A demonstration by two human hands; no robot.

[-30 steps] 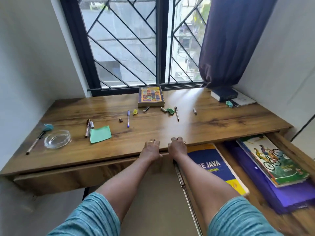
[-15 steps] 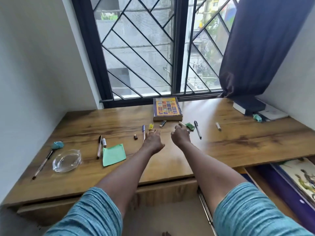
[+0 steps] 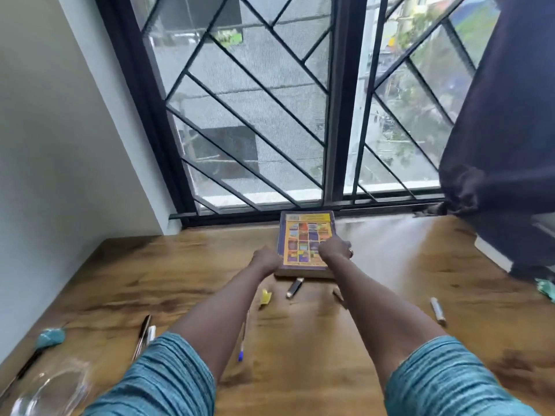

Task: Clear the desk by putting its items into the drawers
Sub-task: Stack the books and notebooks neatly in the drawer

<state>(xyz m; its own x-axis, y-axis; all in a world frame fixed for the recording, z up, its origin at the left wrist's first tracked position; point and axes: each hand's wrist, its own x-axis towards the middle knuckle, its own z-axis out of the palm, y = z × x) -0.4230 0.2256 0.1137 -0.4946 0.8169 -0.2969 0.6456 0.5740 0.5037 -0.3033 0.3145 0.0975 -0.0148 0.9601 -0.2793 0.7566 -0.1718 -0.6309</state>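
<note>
1. One glass ashtray (image 3: 51,388) sits on the bench (image 3: 300,340), well nearer than and left of the left grip (image 3: 265,261).
2. The left grip touches the yellow book (image 3: 303,244) at its left edge; blur hides whether it clasps.
3. The right grip (image 3: 335,250) curls round the yellow book's right edge.
4. Beyond both grips stands the barred window (image 3: 336,115).

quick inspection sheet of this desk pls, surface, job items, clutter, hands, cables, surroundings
surface: brown wooden desk, grain showing between items
job's things: thick yellow-and-purple book flat by the window; black pen, white pen with blue cap, grey marker, clear glass dish
clutter: yellow paper scrap
grippers: left hand at the book's left edge, right hand over its right side; grip blurred
cables: nothing seen
surroundings: black-grilled window, dark purple curtain, white wall
</note>
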